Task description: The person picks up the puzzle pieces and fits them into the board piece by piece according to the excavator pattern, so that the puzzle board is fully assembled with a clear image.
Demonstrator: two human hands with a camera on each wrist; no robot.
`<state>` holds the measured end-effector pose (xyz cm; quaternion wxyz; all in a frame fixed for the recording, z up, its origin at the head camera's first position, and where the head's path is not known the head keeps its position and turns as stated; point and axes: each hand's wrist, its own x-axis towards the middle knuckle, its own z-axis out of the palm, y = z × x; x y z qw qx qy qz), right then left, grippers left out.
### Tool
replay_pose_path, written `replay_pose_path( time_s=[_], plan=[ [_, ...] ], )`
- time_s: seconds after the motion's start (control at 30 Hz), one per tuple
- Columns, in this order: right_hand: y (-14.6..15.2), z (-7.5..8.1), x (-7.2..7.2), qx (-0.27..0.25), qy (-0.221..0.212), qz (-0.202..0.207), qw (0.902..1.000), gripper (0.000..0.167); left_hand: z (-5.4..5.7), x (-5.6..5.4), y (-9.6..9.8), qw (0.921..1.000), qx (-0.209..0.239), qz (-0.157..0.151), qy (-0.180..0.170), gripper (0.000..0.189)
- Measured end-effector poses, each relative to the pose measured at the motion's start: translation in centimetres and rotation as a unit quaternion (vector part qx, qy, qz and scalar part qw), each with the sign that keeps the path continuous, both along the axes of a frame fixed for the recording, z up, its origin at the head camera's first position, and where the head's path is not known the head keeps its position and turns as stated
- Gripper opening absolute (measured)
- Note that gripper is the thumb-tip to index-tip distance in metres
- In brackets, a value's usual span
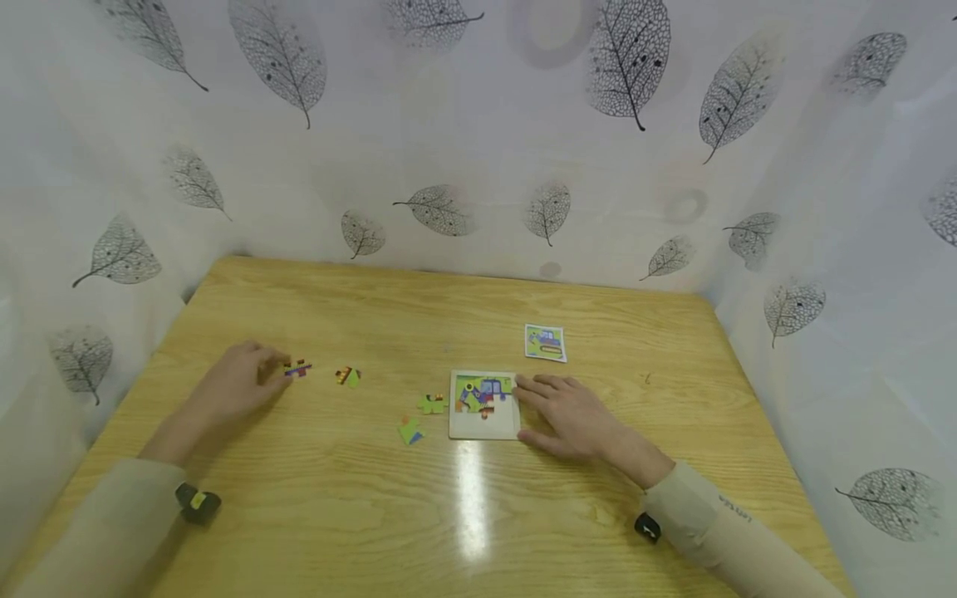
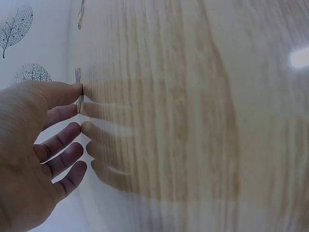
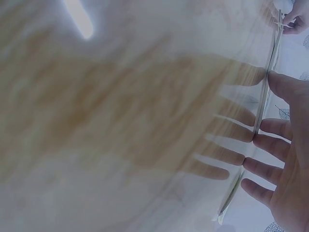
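My left hand [image 1: 242, 382] is at the left of the table, its thumb and index finger pinching a puzzle piece [image 1: 297, 368] low over the wood. In the left wrist view that piece [image 2: 80, 103] shows edge-on at the fingertips, the other fingers loosely bent. A square puzzle board [image 1: 484, 430] lies near the middle, partly filled with a blue-and-green vehicle picture; its lower right part is bare. Along the board's right edge rest the spread fingertips of my right hand [image 1: 568, 415]. The right wrist view shows those fingers [image 3: 270, 166] fairly straight beside the thin board edge.
Loose pieces lie left of the board: a striped one [image 1: 348, 376], a green one [image 1: 431, 404] close to its edge and a green, orange and blue one [image 1: 410, 431]. A picture card [image 1: 545, 342] sits behind the board. Leaf-print cloth [image 1: 478, 124] hangs around the wooden table [image 1: 336, 515].
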<state>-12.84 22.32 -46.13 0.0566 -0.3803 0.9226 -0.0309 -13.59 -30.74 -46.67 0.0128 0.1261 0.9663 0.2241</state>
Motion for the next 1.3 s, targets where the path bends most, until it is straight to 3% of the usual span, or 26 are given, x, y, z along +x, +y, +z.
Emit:
replay_pose_path(
  time_s=[0.4,0.8,1.03,1.3],
  plan=[
    [0.1,-0.1,0.0,0.002,0.001,-0.004,1.0,0.069,0.1,-0.1,0.2,0.9995,0.018,0.012,-0.021,0.039],
    [-0.1,0.2,0.2,-0.005,0.008,0.001,1.0,0.068,0.1,-0.2,0.3,0.9988,0.041,0.0,-0.028,0.038],
    [-0.1,0.2,0.2,-0.004,0.005,-0.001,1.0,0.068,-0.3,0.5,1.1,0.9967,0.063,0.045,-0.025,0.045],
    [-0.1,0.1,0.1,-0.003,0.004,-0.002,1.0,0.068,-0.3,0.7,2.2,0.998,0.015,0.06,-0.013,0.056]
  ],
)
